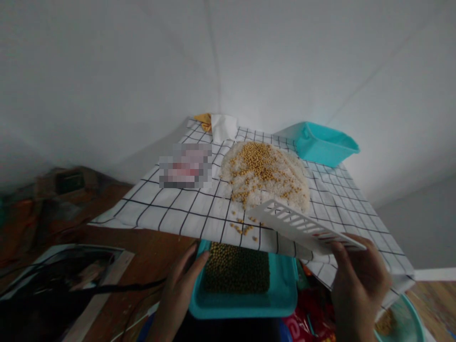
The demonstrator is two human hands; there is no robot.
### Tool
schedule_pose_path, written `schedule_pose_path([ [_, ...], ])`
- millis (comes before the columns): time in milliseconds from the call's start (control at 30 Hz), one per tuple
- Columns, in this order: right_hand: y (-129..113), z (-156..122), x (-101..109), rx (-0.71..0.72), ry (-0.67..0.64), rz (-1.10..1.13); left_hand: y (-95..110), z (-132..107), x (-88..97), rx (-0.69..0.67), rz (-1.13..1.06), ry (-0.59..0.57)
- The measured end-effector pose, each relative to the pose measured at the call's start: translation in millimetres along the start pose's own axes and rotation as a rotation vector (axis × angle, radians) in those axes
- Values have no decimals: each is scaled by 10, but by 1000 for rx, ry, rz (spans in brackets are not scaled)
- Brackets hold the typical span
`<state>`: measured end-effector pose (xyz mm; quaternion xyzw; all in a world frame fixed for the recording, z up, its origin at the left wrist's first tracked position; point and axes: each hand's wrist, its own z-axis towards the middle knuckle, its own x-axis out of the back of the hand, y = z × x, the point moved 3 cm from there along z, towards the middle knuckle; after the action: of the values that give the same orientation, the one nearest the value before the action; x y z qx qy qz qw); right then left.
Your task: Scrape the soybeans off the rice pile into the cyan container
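My left hand (180, 285) grips the left rim of a teal plastic basin (245, 306), its thumb over the edge. The basin sits just below the table's front edge, with a layer of yellow beans (237, 268) on its left side, darker in the shade. My right hand (361, 280) is closed on one end of a white slotted plastic board (295, 230), tilted over the table edge. The board's far end reaches the front of a white, rice-like heap (285, 173). Yellow soybeans (260, 159) lie on top of that heap, and several loose ones (244, 229) are scattered before it.
A checked cloth (167, 202) covers the table. A teal bin (324, 147) stands at the back right; white and yellow cloths (223, 128) lie at the back. A blurred-out item (187, 166) is on the left. Below right are red packaging (313, 308) and a teal bowl (409, 316).
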<state>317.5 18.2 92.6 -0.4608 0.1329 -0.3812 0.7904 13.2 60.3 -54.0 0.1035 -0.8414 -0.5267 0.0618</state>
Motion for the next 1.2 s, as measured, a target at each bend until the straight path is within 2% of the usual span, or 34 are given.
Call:
schedule_pose_path([
  [167, 7, -9, 3, 9, -1, 20, 17, -36, -3, -17, -3, -24],
  [300, 3, -3, -13, 14, -7, -19, 77, -58, -17, -43, 17, 8],
  [467, 6, -3, -71, -8, -28, -52, 117, -68, -51, -49, 12, -31],
  [667, 6, 1, -153, 44, -51, -55, 148, -127, -22, -16, 2, 24],
  [800, -11, -9, -163, 50, -64, -34, 191, -131, -60, -53, 4, -33],
  [867, -16, -10, -163, 54, -65, -36, 185, -120, -69, -62, 11, -57],
  [1000, -14, 7, -201, 33, -72, -51, 120, -92, -31, -11, 18, 6],
  [1200, -8, 41, -303, 63, -82, -46, 128, -71, -53, -44, 8, -39],
])
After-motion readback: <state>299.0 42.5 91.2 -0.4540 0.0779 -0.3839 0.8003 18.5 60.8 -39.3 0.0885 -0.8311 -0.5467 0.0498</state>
